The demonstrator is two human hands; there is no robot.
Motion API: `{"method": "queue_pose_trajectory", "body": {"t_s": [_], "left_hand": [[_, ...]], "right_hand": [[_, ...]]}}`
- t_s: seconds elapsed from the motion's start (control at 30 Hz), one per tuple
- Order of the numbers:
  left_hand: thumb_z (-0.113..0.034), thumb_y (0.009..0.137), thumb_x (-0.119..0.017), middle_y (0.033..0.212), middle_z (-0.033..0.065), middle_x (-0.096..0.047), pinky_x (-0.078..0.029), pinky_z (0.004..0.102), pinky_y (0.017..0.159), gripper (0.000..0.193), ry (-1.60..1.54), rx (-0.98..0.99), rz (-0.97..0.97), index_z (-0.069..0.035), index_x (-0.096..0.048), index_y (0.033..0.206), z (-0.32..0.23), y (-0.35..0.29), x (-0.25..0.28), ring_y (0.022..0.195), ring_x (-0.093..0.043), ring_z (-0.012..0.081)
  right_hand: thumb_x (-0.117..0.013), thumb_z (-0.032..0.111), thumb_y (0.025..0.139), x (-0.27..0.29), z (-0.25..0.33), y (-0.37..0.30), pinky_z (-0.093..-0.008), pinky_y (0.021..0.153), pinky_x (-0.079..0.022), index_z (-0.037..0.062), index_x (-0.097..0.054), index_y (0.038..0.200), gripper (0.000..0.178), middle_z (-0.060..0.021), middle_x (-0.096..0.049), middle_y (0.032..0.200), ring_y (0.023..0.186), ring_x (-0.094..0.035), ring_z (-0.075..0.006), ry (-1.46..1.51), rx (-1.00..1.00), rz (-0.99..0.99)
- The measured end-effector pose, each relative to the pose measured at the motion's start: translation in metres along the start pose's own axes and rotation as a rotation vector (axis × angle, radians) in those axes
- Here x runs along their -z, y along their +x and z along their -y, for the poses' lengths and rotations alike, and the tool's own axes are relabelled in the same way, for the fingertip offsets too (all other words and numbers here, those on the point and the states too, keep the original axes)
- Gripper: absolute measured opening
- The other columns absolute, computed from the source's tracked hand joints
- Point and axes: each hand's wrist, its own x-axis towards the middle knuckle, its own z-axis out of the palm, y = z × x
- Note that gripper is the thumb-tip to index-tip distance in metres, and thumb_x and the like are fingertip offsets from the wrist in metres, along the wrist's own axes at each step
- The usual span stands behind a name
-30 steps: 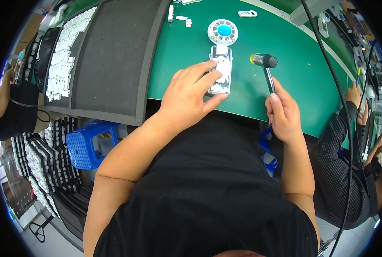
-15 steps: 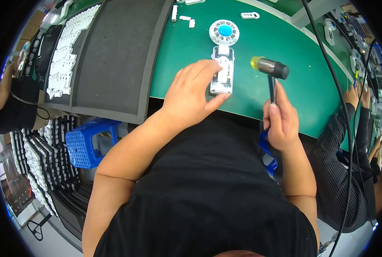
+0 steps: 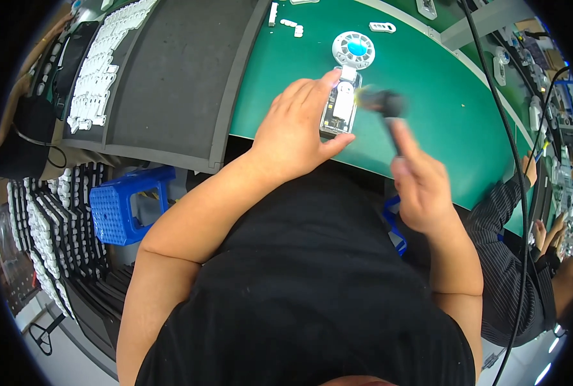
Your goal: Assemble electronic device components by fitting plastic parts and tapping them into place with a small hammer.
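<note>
A handheld fan stands out on the bench, its see-through rectangular body closest to me and a white strip along it. Its round white head, blue at the centre, points away. My left hand grips the body from the left, fingertips at the upper edge and thumb at the near end. In my right hand is the handle of a small mallet, held just right of the fan. Motion blurs the mallet's head, and whether it touches the fan I cannot tell.
On the green bench lie small white parts and a white oblong cover. A grey tray with rows of white parts stands left. A black cable hangs at right, near a co-worker's striped sleeve.
The mallet has swung left toward the fan. My left hand has moved up along the fan's body, which now sits tilted. My view has shifted slightly.
</note>
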Motion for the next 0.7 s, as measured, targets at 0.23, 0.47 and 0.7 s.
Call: {"method": "queue_pose_trajectory", "body": {"t_s": [0.23,0.47,0.7], "left_hand": [[-0.033,0.082,-0.090,0.136,0.0191,-0.064,-0.046,0.0489,0.113,0.095,0.016,0.008,0.012,-0.004,-0.041,0.158,-0.002,0.000,-0.001,0.133,-0.058,0.0389],[-0.034,0.082,-0.090,0.138,0.0183,-0.064,-0.046,0.0491,0.114,0.093,0.014,0.011,0.004,-0.005,-0.043,0.157,-0.003,0.001,0.000,0.134,-0.057,0.0384],[-0.035,0.082,-0.090,0.139,0.0183,-0.063,-0.046,0.0496,0.114,0.094,0.005,0.048,0.026,-0.006,-0.042,0.157,-0.002,0.001,0.001,0.135,-0.057,0.0382]], "right_hand": [[-0.052,-0.005,0.103,-0.012,-0.005,0.005,-0.0433,0.076,-0.055,-0.0015,-0.043,0.161,0.059,-0.0285,-0.074,0.116,0.078,-0.067,-0.0397,-0.095,-0.139,0.152],[-0.051,-0.006,0.103,-0.014,-0.026,-0.009,-0.0418,0.082,-0.057,-0.0008,-0.040,0.164,0.061,-0.0293,-0.072,0.127,0.084,-0.070,-0.0396,0.273,0.124,-0.314],[-0.051,-0.003,0.105,-0.013,-0.016,0.008,-0.0441,0.088,-0.056,0.0050,-0.043,0.164,0.061,-0.0276,-0.071,0.132,0.090,-0.072,-0.0424,0.070,0.070,-0.112]]}}
